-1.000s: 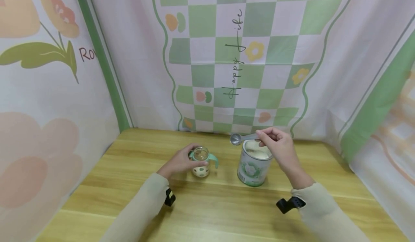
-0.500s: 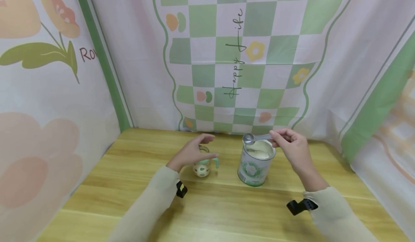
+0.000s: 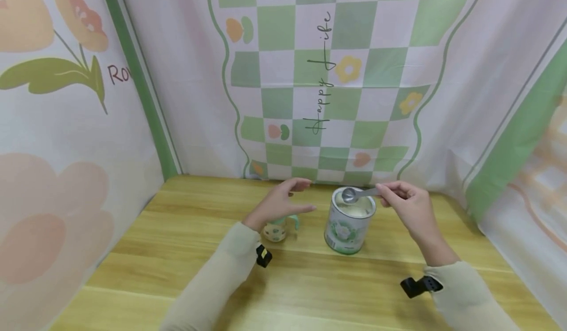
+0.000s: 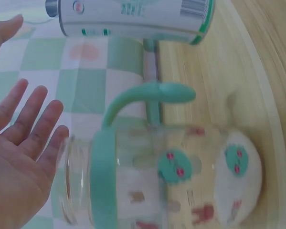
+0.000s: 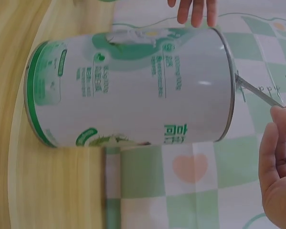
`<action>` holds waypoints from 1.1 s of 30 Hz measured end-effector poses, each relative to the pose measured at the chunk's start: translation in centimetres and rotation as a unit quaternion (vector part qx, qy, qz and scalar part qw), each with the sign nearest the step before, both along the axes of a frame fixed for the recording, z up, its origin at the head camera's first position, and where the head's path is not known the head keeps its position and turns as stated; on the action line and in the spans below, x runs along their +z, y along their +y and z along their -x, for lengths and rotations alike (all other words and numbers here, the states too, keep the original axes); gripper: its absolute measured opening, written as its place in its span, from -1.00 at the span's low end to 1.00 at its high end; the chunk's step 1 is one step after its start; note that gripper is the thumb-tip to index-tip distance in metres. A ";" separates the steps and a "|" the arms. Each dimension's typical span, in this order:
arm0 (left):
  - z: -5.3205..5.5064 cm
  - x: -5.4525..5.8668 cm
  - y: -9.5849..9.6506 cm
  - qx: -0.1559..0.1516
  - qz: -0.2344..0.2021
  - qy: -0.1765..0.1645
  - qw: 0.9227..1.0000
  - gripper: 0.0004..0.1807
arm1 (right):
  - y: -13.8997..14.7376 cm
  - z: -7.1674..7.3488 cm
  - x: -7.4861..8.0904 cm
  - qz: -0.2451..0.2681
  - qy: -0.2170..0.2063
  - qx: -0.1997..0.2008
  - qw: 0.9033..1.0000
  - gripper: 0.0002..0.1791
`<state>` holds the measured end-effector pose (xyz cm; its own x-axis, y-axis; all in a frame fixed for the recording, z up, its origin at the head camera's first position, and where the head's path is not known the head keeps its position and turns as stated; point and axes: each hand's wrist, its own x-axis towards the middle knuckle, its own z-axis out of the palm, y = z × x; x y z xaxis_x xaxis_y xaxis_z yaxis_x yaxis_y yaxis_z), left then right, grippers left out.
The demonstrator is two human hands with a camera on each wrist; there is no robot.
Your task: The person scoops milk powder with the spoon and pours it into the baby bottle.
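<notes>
My right hand [image 3: 409, 208] pinches the handle of a grey metal measuring spoon [image 3: 349, 196]. The spoon's bowl is at the mouth of an open milk powder can [image 3: 345, 235], white and green, with pale powder inside. In the right wrist view the spoon's handle [image 5: 259, 90] slants from the can's rim to my fingertips. My left hand [image 3: 283, 203] hovers above a small clear baby bottle [image 3: 274, 232], fingers spread and holding nothing. The lidless bottle has a mint-green collar and curved handle [image 4: 147, 93] and pale contents; my hand hides its neck in the head view.
Bottle and can stand upright on a wooden table [image 3: 301, 281], the can to the right. A checkered cloth curtain [image 3: 345, 99] hangs behind the table's far edge, with more printed cloth at both sides. A black strap device [image 3: 421, 286] is on my right wrist.
My left hand has let go of the bottle and moved right toward the can. My right hand has moved right, bringing the spoon from left of the can to over its mouth.
</notes>
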<state>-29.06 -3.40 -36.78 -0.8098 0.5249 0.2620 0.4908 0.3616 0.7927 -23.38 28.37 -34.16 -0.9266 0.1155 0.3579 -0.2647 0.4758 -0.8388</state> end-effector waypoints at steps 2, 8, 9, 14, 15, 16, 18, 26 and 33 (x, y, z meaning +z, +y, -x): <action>-0.1 0.1 0.5 -0.006 -0.002 -0.006 1.000 -0.21 | 0.1 0.0 0.0 -0.013 -0.003 -0.002 1.000 -0.50; -0.5 -0.1 2.7 -0.033 -0.010 -0.021 0.999 -0.20 | 0.4 0.0 0.1 -0.053 0.001 -0.001 0.999 -0.52; -0.5 -0.2 3.0 -0.037 -0.011 -0.022 0.999 -0.20 | 0.4 0.0 0.0 -0.065 0.002 -0.004 0.998 -0.53; -0.5 -1.0 4.6 -0.031 -0.005 -0.035 0.999 -0.11 | 0.4 0.1 -0.2 -0.119 0.017 -0.010 0.993 -0.57; -0.4 -1.2 4.9 -0.027 -0.006 -0.038 0.999 -0.09 | 0.4 0.1 -0.3 -0.129 0.023 -0.010 0.991 -0.58; -0.5 -1.3 5.2 -0.022 -0.008 -0.045 0.999 -0.06 | 0.3 0.1 -0.3 -0.136 0.029 -0.008 0.990 -0.59; -0.5 -1.6 5.8 -0.018 -0.019 -0.056 0.998 -0.02 | 0.3 0.2 -0.4 -0.157 0.044 -0.007 0.987 -0.62; -0.4 -3.1 7.8 -0.006 -0.061 -0.100 0.993 0.08 | -0.4 0.6 -0.5 -0.237 0.100 0.001 0.966 -0.77; -0.4 -3.5 8.9 -0.015 -0.086 -0.117 0.989 0.04 | -1.1 1.1 -1.0 -0.279 0.143 0.018 0.949 -0.82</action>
<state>-28.68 5.50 -40.25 -0.8433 0.5144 0.1557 0.2946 0.2001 0.9344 -24.53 27.25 -35.15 -0.7822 -0.1954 0.5916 -0.4676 0.8117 -0.3500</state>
